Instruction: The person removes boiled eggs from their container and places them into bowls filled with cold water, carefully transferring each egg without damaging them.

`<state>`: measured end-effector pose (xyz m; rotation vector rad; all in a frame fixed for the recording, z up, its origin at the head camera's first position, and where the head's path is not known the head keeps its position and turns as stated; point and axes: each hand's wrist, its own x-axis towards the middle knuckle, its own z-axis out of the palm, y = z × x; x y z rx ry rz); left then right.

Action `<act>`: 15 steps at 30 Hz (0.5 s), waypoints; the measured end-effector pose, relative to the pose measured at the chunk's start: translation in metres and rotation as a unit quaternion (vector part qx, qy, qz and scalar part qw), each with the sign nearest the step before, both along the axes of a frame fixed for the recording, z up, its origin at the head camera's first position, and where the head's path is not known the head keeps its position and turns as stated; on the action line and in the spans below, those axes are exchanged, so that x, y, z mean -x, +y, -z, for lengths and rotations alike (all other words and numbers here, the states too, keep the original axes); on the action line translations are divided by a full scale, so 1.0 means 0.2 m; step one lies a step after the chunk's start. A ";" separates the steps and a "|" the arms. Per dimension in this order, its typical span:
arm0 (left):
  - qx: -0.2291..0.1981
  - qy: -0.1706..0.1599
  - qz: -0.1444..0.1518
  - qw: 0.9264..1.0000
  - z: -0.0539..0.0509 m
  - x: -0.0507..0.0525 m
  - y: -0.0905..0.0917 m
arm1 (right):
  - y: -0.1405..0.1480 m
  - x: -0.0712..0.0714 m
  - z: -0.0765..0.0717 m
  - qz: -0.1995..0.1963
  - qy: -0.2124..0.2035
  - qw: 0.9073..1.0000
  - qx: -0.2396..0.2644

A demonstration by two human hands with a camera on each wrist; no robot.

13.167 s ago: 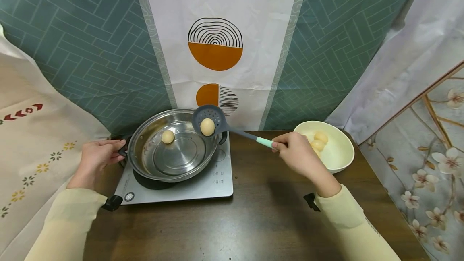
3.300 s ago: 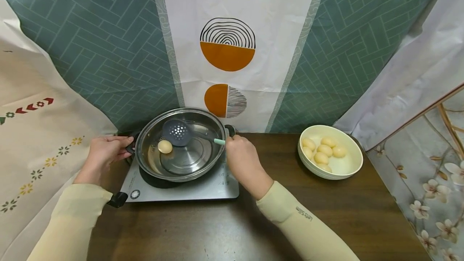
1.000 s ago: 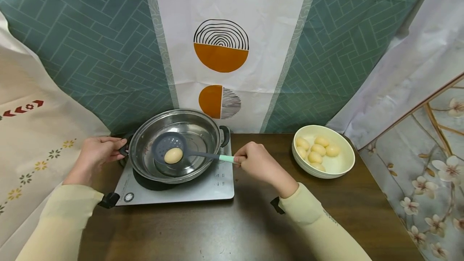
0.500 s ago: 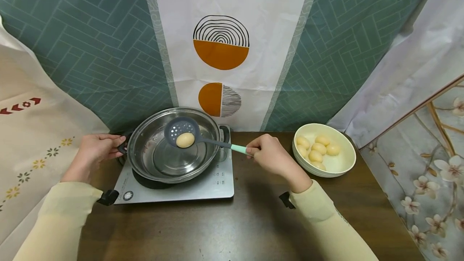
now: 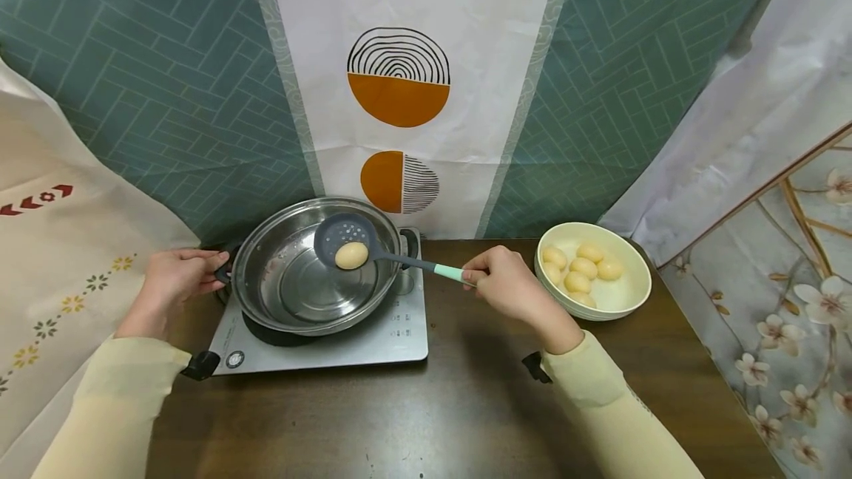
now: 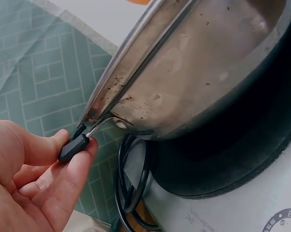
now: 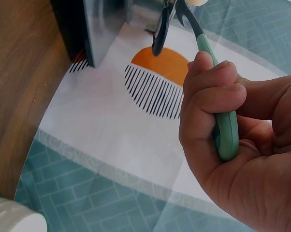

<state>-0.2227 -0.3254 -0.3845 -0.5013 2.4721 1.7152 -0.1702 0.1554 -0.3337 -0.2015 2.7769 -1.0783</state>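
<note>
In the head view my left hand pinches the black side handle of a steel pan between thumb and fingers. My right hand grips the mint-green handle of a grey perforated skimmer. On the skimmer's head, above the right half of the pan, lies one pale yellow egg-shaped piece. Nothing else solid shows inside the pan. To the right, a cream bowl holds several similar yellow pieces.
The pan sits on a silver induction cooker, whose black cord loops beneath the left handle. A second black pan handle sticks out on the right. Patterned cloth closes off the back of the brown table.
Earlier, two pieces were at the pan, one on the skimmer; later one lay in the pan. The skimmer scooped it, then rose and moved right. The bowl shows more pieces. The left hand stayed.
</note>
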 end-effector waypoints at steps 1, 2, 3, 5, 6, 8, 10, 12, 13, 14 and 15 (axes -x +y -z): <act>-0.003 0.001 -0.003 1.000 0.00 0.00 0.00 | 0.02 0.00 0.00 0.002 0.002 1.000 0.000; -0.007 0.002 -0.006 1.000 0.00 0.00 0.00 | 0.03 -0.01 0.00 0.004 0.004 1.000 0.001; -0.008 0.003 -0.009 1.000 0.01 0.00 0.01 | 0.05 -0.01 0.00 0.005 0.006 1.000 0.001; -0.009 0.004 -0.014 1.000 0.01 0.01 0.01 | 0.10 -0.02 0.00 0.011 0.005 1.000 0.000; -0.006 0.005 -0.016 1.000 0.01 0.01 0.01 | 0.12 -0.02 -0.01 0.013 0.006 1.000 -0.001; -0.001 0.005 -0.018 1.000 0.02 0.01 0.02 | 0.17 -0.03 -0.01 0.016 0.007 1.000 -0.003; 0.002 0.003 -0.021 1.000 0.02 0.01 0.02 | 0.22 -0.05 -0.02 0.022 0.008 1.000 -0.006; 0.006 0.001 -0.022 1.000 0.02 0.00 0.01 | 0.26 -0.06 -0.02 0.027 0.009 1.000 -0.007; 0.007 0.000 -0.023 1.000 0.02 0.00 0.01 | 0.28 -0.07 -0.03 0.031 0.010 0.999 -0.008; 0.010 -0.002 -0.023 1.000 0.02 0.00 0.01 | 0.30 -0.08 -0.03 0.035 0.012 0.999 -0.008; 0.013 -0.001 -0.021 1.000 0.02 -0.01 0.01 | 0.32 -0.09 -0.03 0.039 0.013 0.999 -0.009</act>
